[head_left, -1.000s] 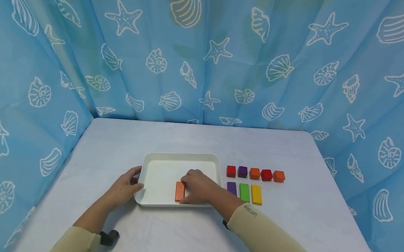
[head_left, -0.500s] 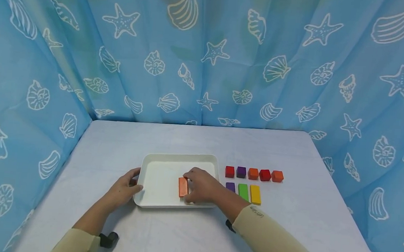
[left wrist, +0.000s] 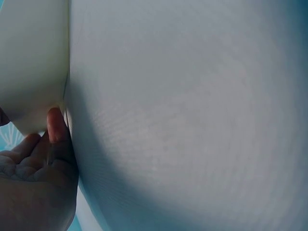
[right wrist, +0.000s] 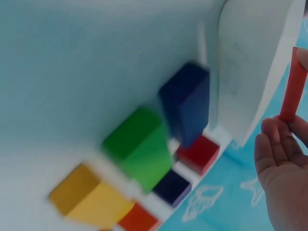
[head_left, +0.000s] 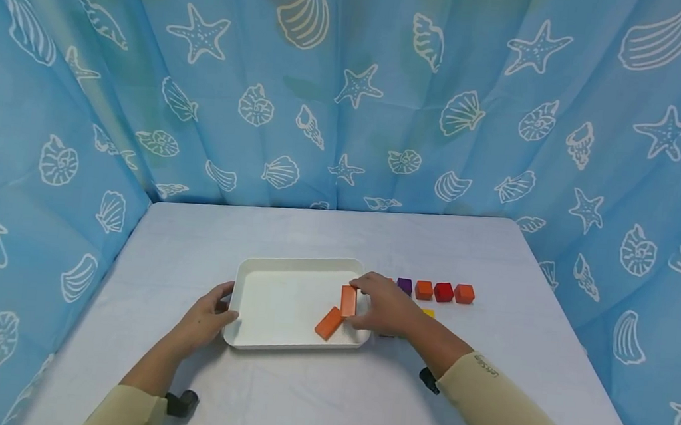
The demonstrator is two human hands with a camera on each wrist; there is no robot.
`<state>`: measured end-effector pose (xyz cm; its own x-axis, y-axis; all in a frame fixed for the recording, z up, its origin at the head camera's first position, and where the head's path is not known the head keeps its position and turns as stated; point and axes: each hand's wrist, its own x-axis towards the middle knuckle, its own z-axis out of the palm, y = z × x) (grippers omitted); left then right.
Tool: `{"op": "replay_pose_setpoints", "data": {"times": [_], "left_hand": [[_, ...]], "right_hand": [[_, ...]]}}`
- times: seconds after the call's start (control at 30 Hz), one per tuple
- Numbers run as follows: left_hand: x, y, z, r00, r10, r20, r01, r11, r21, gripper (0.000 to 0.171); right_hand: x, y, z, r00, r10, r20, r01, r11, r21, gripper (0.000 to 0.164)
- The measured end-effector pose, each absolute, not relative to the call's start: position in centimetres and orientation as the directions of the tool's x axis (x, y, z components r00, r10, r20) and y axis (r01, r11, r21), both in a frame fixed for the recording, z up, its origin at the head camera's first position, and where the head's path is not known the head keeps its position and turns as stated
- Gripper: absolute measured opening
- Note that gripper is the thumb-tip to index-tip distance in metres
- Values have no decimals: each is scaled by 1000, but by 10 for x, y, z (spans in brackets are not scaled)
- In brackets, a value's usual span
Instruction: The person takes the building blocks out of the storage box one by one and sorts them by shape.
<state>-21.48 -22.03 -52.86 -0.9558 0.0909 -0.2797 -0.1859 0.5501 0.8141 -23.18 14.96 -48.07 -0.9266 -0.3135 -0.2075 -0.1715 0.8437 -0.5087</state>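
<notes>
My right hand [head_left: 390,306] pinches an orange rectangular block [head_left: 348,301] between thumb and fingers, over the right end of a white tray [head_left: 270,346]. In the right wrist view that block [right wrist: 292,91] stands upright between the fingertips, beyond the tray's side wall [right wrist: 248,57]. A second orange block [head_left: 328,323] lies slanted inside the tray, close below the held one. My left hand [head_left: 203,318] grips the tray's left edge, thumb over the rim and fingers along the outer side. In the left wrist view its fingers [left wrist: 56,126] touch the tray wall [left wrist: 33,53].
Right of the tray stands a row of small cubes, including a purple cube [head_left: 404,286], a red cube [head_left: 443,292] and orange ones. Nearer blocks, a green block [right wrist: 139,147], a yellow block [right wrist: 94,197] and a dark blue-purple block [right wrist: 186,101], are mostly hidden by my right arm in the head view.
My right hand has moved right and a little away from me inside the tray, holding an orange block. A second orange block now shows lying in the tray. The left hand stays at the edge.
</notes>
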Motion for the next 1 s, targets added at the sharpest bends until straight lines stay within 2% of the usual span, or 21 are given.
{"op": "replay_pose_setpoints", "data": {"times": [0.23,0.4,1.0], "left_hand": [[-215,-221,-530,-953,91,-289,-195,546,815,71],[-217,-221,-528,-950,87,-301,-207,549,810,71],[-218,-220,-528,-948,86,-305,-207,561,802,72]], "right_hand": [[-223,199,-478,-959,-239,-155,-125,842,-525,84],[-214,240,-485,-970,-204,-128,-113,854,-508,81],[-190,331,-531,-984,-97,-153,0,844,-537,82]]}}
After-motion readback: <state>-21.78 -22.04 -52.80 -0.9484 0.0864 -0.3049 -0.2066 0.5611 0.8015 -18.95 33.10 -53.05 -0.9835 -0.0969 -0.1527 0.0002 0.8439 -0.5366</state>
